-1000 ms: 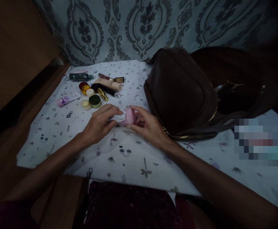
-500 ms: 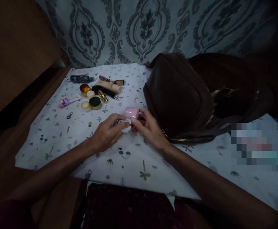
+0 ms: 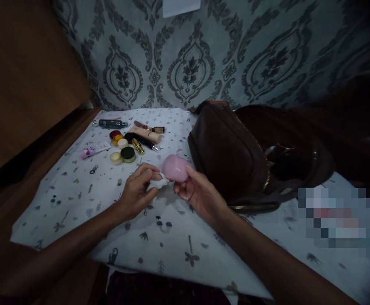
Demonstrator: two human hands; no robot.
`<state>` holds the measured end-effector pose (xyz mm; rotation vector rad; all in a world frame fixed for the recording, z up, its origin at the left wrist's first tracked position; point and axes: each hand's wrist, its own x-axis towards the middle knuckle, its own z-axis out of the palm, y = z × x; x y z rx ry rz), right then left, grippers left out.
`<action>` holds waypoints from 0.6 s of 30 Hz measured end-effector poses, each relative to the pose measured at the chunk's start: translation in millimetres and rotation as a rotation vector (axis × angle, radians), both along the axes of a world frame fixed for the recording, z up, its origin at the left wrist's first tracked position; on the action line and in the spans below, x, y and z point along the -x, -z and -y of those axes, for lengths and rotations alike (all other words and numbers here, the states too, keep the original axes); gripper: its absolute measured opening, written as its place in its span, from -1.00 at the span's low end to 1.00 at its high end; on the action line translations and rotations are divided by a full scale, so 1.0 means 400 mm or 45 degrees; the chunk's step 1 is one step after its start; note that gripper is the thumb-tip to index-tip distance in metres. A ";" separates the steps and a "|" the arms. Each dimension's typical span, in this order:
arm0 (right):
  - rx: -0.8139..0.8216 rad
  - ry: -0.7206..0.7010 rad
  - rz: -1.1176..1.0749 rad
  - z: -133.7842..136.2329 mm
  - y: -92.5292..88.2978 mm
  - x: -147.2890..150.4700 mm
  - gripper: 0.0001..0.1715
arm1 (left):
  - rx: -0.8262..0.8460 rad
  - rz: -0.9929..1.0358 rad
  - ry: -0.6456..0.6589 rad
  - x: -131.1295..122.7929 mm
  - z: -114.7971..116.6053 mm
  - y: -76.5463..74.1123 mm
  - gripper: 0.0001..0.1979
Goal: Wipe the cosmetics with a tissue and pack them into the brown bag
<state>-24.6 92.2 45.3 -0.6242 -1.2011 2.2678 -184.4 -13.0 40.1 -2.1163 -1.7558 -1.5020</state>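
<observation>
My right hand [image 3: 202, 192] grips a glossy pink rounded container [image 3: 174, 167] by its right side, thumb on top and fingers curled beneath. Its exact kind does not show. Pinched in my left hand [image 3: 136, 191] is a crumpled white tissue [image 3: 159, 182], touching the container's lower left edge. Both hands are just above the patterned white cloth [image 3: 178, 228]. A little beyond my left hand lies a group of cosmetics, with a dark-lidded round jar [image 3: 128, 154] and a small cream-coloured jar [image 3: 116, 158] nearest. A gold tube [image 3: 138, 146] is beside them.
A large brown bag [image 3: 226, 152] stands open right of my hands. At the back left are a dark bottle [image 3: 112, 123], a beige tube [image 3: 146, 134], an amber jar [image 3: 116, 137] and a purple-white tube [image 3: 95, 150]. A patterned wall rises behind; the far right is pixelated.
The pink container has been turned, so its rounded face now shows. My left hand with the tissue has drawn slightly left and down along it. The camera view has tilted upward.
</observation>
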 end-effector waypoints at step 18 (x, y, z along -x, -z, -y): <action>-1.432 0.370 0.116 0.007 -0.237 -0.157 -0.33 | 0.160 -0.003 -0.203 0.028 -0.019 0.011 -0.87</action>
